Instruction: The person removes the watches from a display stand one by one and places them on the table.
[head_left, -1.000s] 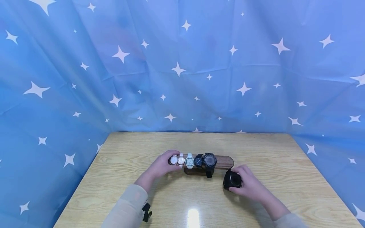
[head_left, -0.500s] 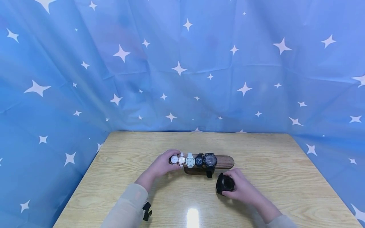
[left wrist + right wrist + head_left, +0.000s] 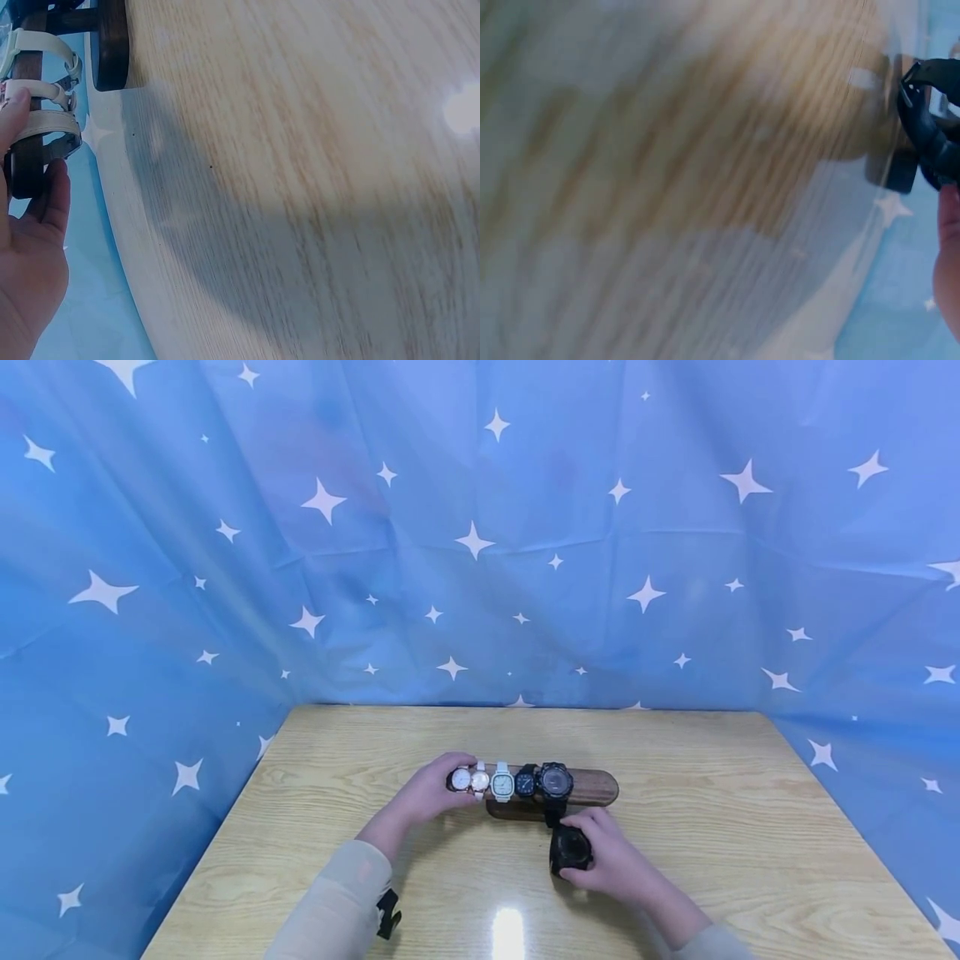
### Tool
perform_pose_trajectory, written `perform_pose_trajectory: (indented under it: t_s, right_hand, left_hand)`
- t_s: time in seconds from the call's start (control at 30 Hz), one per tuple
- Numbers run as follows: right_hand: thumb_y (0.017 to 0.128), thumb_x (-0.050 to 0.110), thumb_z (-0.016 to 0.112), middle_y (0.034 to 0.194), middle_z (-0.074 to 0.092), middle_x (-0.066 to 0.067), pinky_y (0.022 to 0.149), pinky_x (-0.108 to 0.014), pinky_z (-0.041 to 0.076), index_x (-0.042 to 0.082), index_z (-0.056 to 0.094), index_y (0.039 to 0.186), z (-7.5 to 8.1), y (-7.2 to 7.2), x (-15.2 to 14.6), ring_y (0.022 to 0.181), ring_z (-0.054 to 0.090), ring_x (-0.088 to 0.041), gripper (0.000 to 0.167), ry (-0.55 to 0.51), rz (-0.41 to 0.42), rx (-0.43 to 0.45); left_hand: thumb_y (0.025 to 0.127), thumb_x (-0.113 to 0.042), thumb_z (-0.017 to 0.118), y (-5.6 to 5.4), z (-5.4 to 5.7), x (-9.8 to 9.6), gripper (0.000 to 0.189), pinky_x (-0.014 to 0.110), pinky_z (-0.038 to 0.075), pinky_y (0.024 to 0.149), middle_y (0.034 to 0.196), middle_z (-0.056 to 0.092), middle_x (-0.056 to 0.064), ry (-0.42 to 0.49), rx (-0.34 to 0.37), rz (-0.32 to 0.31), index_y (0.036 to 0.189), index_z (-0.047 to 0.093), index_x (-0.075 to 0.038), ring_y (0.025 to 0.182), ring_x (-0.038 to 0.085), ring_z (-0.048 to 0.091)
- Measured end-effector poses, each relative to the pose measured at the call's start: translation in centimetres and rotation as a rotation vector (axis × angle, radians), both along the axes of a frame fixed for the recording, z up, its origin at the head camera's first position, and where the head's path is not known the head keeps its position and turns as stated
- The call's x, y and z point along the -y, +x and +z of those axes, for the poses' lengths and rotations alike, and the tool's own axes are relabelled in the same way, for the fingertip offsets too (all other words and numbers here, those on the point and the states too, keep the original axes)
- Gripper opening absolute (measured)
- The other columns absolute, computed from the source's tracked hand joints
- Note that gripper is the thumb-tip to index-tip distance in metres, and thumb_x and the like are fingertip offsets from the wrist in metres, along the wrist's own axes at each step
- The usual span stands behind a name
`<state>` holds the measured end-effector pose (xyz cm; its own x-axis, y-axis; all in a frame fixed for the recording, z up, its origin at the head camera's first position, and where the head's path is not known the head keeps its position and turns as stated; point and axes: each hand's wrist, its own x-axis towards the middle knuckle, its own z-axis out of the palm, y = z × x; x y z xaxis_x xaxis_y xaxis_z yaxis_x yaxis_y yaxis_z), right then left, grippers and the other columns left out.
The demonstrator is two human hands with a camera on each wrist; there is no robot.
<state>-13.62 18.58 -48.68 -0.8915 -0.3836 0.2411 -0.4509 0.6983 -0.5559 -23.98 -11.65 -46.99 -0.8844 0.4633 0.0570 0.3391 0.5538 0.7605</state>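
My left hand grips the left end of a dark wooden watch stand, thumb and fingers around the bar in the left wrist view. On the bar sit two small white-strapped watches beside that hand, a pale green square watch, a black square watch and a large black watch. Just in front of the stand, my right hand holds another black watch, its strap in a closed loop. In the right wrist view this watch is cut by the edge.
The stand's lower base rests on the wood-grain table. Its bar has a bare stretch on the right. A small black piece shows beside the left sleeve. Blue star-patterned cloth hangs behind the table and at its sides.
My right hand has carried the black watch leftward and slightly nearer to me, from near the stand's right end to in front of the large black watch. My left hand keeps its grip.
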Motion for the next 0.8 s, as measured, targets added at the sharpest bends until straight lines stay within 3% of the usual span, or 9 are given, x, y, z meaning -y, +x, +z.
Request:
perform_pose_trajectory:
  t_s: [0.33,0.8]
  right_hand:
    - [0.066,0.027,0.082,0.113,0.047,-0.004,0.085,-0.044,0.049,0.005,0.057,0.120,-0.4,0.0,1.7,0.104,0.045,-0.020,0.063,0.009,0.038,-0.035]
    - [0.068,0.028,0.081,0.117,0.046,-0.002,0.088,-0.044,0.048,0.006,0.055,0.122,-0.7,-0.2,3.0,0.100,0.054,-0.019,0.064,-0.042,0.055,0.029]
  left_hand:
    - [0.077,-0.027,0.078,0.1,0.3,0.0,0.060,0.036,0.040,0.098,0.133,0.051,0.001,-0.006,-0.028,-0.006,0.130,0.053,-0.014,0.116,0.020,0.050]
    - [0.078,-0.028,0.077,0.0,0.0,0.0,0.060,0.034,0.038,0.100,0.135,0.049,0.000,-0.037,-0.049,-0.009,0.130,0.053,-0.014,0.119,0.019,0.049]
